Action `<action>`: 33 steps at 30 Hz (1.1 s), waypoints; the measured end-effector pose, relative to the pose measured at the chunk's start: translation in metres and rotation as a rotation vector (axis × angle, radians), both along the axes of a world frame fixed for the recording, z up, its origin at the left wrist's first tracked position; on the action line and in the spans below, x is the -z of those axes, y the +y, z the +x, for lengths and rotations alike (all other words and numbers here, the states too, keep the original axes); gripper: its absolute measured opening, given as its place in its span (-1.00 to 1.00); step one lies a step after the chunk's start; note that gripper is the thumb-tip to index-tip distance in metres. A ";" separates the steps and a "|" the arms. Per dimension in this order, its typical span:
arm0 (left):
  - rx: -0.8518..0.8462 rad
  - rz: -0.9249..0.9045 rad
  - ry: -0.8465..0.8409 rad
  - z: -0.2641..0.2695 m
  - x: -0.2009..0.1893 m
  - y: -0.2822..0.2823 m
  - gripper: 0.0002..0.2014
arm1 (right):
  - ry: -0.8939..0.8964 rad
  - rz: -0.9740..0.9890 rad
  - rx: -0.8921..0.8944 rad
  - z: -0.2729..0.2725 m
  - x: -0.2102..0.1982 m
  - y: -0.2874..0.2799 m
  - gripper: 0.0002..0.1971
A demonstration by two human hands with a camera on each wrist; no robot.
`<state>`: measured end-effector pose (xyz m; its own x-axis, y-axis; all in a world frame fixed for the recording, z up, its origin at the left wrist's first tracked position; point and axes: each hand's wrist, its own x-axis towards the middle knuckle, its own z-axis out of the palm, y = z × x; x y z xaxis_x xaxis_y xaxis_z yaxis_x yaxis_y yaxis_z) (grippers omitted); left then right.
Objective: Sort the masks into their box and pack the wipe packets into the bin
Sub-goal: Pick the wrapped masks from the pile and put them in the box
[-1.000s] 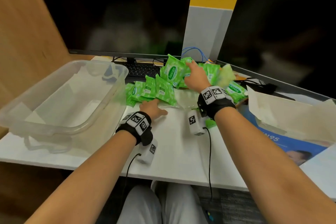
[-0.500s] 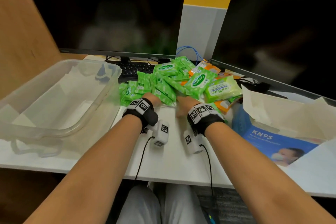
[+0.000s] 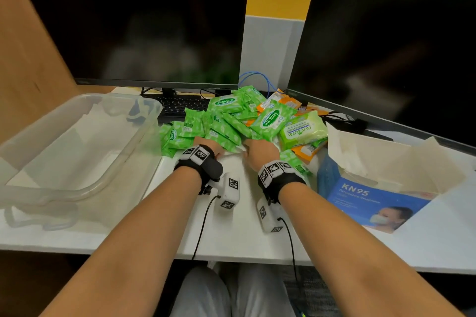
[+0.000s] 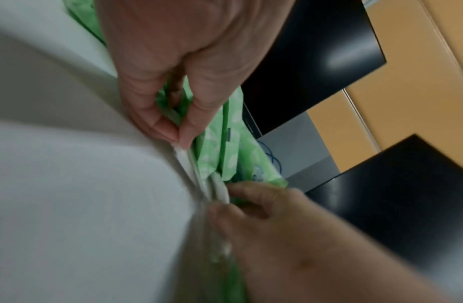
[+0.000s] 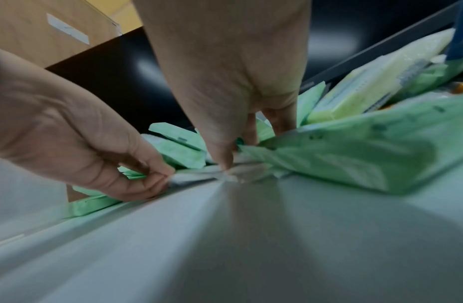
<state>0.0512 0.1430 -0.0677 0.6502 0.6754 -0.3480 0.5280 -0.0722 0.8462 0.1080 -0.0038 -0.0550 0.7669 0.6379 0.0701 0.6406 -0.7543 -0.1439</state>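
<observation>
A heap of green wipe packets (image 3: 231, 123) lies mid-desk, with a white mask (image 3: 235, 151) sticking out from under its near edge. My left hand (image 3: 216, 153) pinches the mask's left edge between thumb and finger; the left wrist view shows that pinch (image 4: 179, 139) on the mask (image 4: 185, 158). My right hand (image 3: 248, 149) holds the other end, its thumb pressed down on the mask (image 5: 199, 176) in the right wrist view (image 5: 226, 164). The clear plastic bin (image 3: 144, 141) stands to the left. The open blue KN95 mask box (image 3: 373, 201) lies to the right.
Two dark monitors (image 3: 144, 28) (image 3: 391, 54) stand behind the heap, with a keyboard (image 3: 180, 105) under the left one. Orange packets (image 3: 280, 100) and a pale nurture pack (image 3: 304, 130) lie in the heap's right side. A wooden partition (image 3: 28, 59) bounds the left.
My right hand has come back from deep in the heap to its near edge. My left hand has left the bare desk, and both now hold the white mask.
</observation>
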 end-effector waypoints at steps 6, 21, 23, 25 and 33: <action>-0.065 -0.088 -0.178 -0.007 -0.054 -0.029 -0.77 | 0.243 0.458 0.039 0.004 -0.028 -0.010 -0.70; -0.094 0.814 -0.669 -0.029 -0.199 -0.110 -0.65 | 0.201 1.202 0.262 -0.001 -0.148 -0.107 -0.79; -0.043 0.848 -0.677 -0.023 -0.195 -0.122 -0.75 | 0.195 1.196 0.278 0.001 -0.151 -0.129 -0.79; 0.046 0.803 -0.665 -0.016 -0.188 -0.135 -0.68 | 0.175 1.200 0.300 0.005 -0.154 -0.153 -0.80; 0.229 0.607 -0.755 0.013 -0.165 -0.198 -0.54 | 0.327 1.199 0.223 0.005 -0.168 -0.221 -0.85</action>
